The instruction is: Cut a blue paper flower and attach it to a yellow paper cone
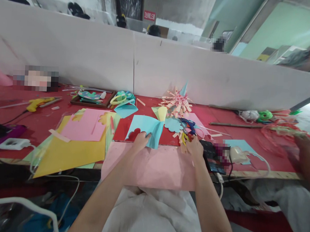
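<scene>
While the left hand (142, 140) pinches folded light-blue paper (143, 123) over a red sheet (169, 137), fingertips partly hidden, the right hand (195, 148) is at blue-handled scissors (188, 125); whether its blurred fingers grip them, I cannot tell.

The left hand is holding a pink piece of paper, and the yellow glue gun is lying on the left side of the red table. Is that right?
Not quite: the paper in the left hand is light blue, not pink, as the head view shows. The yellow glue gun does lie on the left side of the red table.
</scene>
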`<state>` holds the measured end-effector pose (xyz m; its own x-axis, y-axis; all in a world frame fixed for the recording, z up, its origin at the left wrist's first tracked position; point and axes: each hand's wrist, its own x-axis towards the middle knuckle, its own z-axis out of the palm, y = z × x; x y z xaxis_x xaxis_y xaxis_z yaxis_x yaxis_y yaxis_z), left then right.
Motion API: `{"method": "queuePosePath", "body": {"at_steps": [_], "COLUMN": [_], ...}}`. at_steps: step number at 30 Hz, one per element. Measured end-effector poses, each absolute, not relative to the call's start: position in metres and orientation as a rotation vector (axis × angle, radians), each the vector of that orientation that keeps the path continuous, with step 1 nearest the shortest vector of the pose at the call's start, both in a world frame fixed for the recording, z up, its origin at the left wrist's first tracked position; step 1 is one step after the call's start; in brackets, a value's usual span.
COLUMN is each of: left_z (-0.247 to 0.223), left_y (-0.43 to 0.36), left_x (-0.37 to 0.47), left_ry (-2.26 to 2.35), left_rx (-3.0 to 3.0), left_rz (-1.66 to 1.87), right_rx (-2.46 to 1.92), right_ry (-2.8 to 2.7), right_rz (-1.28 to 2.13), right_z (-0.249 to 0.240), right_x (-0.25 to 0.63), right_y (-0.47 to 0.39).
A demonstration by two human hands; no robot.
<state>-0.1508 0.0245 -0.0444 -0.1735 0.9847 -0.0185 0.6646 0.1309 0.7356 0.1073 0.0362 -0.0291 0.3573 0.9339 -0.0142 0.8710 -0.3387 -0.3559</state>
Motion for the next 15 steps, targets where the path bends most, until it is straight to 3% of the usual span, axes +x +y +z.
{"method": "queuePosePath", "body": {"at_steps": [5, 12, 15], "left_z": [-0.046, -0.041, -0.04], "left_y": [0.025, 0.021, 0.019], "left_x": [-0.151, -0.15, -0.149], "left_ry": [1.906, 1.918, 1.904], "left_rx": [1.547, 1.486, 1.509], "left_rz": [0.849, 0.88, 0.856], "right_rx": [-2.056, -1.224, -1.087], "right_ry": [-1.423, -0.87, -0.805], "right_rz": [0.182, 0.914, 0.988], "right_z": [-0.03, -0.033, -0.032], "right_x": [0.11, 0.09, 0.064], "right_y": [0.029, 0.038, 0.038]}}
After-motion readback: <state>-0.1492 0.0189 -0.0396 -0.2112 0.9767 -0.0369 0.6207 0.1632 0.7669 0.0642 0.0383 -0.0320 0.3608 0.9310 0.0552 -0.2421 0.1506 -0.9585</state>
